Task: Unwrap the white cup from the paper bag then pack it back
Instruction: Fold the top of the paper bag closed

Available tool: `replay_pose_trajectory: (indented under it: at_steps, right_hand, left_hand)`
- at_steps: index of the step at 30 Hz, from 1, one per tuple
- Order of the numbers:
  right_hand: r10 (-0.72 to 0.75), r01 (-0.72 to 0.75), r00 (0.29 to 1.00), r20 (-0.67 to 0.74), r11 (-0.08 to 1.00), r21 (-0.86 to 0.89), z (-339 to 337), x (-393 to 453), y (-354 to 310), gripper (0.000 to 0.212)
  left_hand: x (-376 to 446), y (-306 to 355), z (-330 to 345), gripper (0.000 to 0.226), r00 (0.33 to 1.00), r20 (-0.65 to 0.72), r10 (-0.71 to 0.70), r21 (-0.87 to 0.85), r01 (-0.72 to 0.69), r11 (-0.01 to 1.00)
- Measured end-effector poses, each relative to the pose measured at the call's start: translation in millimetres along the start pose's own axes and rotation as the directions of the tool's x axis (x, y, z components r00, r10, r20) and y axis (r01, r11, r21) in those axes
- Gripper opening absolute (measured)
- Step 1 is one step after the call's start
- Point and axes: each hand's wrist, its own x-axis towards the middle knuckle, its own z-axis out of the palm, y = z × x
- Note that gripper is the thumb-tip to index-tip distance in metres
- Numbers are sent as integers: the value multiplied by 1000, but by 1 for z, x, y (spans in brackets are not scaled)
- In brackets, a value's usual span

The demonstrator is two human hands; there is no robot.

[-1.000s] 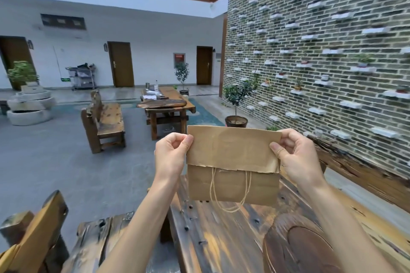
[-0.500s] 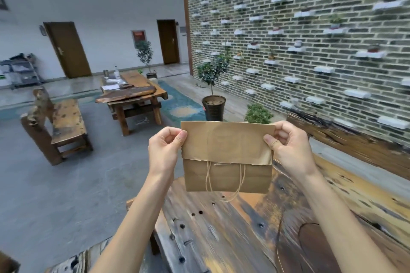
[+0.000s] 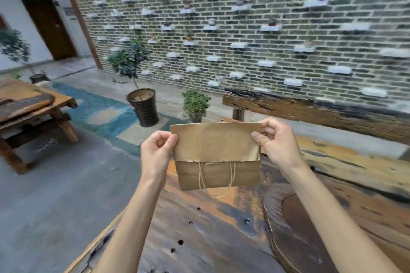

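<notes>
Brown kraft paper makes up the paper bag, which is held up in the air above the near end of a weathered wooden table, clear of its surface. The bag's top is folded down toward the viewer as a wide flap, and below the flap's ragged edge a twisted paper cord handle hangs in a loop past the bag's bottom edge. The left hand pinches the flap's left edge between thumb and curled fingers, and the right hand pinches the right edge in the same way, so both are clamped on the bag at opposite sides, well apart. No white cup shows; whether it sits inside the folded bag cannot be told. Beyond the table, to the far left, stands a dark ribbed planter with a small tree, and a low green shrub stands just to its right. A brick wall studded with small white ledges fills the far side, with a rough wooden beam in front of it on the right. Another wooden table stands at the left edge.
</notes>
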Motion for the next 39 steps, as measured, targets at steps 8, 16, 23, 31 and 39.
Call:
replay_pose_trajectory:
  at_steps: [8, 16, 23, 31, 39]
  right_hand:
    - [208, -231, 969, -130, 953, -195, 41, 1, 35, 21]
    - [362, -459, 881, -304, 809, -368, 73, -21, 94, 24]
    - [503, -599, 800, -328, 710, -371, 103, -39, 150, 18]
    - [672, -727, 686, -279, 620, -296, 142, -54, 221, 20]
    - [758, -789, 606, -241, 537, -297, 154, -66, 269, 16]
  left_hand:
    - [80, -75, -5, 21, 939, 315, -141, 28, 139, 990]
    - [95, -150, -2, 26, 795, 547, -263, 166, 205, 964]
    - [87, -229, -7, 21, 739, 521, -427, 378, 249, 892]
    - [66, -300, -23, 19, 696, 420, -582, 560, 306, 770]
    - [55, -326, -21, 7, 642, 336, -689, 629, 391, 672]
